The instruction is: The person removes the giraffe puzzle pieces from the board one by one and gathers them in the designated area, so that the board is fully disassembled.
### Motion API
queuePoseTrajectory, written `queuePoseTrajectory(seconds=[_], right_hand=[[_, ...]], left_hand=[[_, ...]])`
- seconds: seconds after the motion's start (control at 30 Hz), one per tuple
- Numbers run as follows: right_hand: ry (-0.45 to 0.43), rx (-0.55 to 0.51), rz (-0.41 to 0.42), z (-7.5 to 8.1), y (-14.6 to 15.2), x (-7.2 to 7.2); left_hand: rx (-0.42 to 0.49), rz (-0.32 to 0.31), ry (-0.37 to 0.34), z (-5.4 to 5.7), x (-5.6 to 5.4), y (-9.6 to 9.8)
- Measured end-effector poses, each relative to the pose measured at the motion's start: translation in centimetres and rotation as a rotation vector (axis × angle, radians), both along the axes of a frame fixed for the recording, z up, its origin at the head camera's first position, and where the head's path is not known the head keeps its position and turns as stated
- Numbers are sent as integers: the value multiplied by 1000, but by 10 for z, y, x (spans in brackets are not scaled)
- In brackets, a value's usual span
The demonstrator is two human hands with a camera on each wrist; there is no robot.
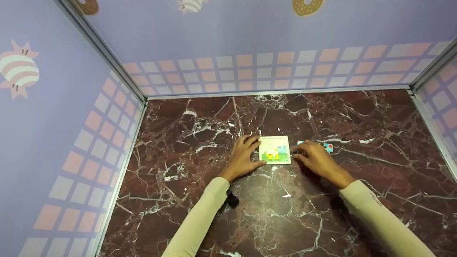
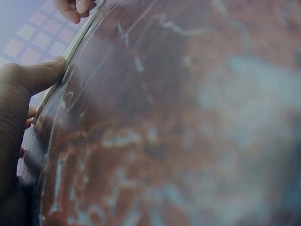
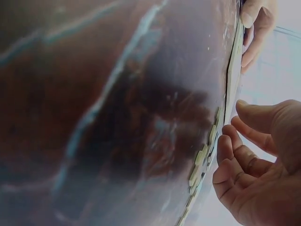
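Observation:
A small square picture board with a pale cream surface lies flat on the table. Its lower part shows yellow figures, green ground and a blue patch, like a jigsaw puzzle. My left hand holds the board at its left side, thumb at the lower corner and fingers at the upper one. Just right of the board, my right hand hovers low with loosely bent fingers and nothing visible between them. Blue jigsaw pieces with red spots lie partly hidden under that hand; their edges show beside its fingertips in the right wrist view.
The dark red marbled table has white veins. Lilac panels with printed squares and sweets stand at the back, the left and the right. A small black object sits at my left wrist.

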State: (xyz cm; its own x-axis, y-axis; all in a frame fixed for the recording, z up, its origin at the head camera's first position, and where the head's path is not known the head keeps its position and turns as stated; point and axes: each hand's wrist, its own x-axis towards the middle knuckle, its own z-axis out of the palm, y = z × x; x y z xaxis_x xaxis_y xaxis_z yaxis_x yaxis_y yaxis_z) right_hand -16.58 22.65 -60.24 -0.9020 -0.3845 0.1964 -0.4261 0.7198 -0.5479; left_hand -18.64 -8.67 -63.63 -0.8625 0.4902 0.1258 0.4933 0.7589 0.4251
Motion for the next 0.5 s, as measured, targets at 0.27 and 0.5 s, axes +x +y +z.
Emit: queuePoseTrajectory(seconds=[0.27, 0.5], right_hand=[[-13, 15, 28, 0, -8, -7], [-13, 34, 58, 2, -17, -11]], left_hand=[[7, 2, -5, 2, 1, -1], [15, 5, -12, 0, 1, 0]])
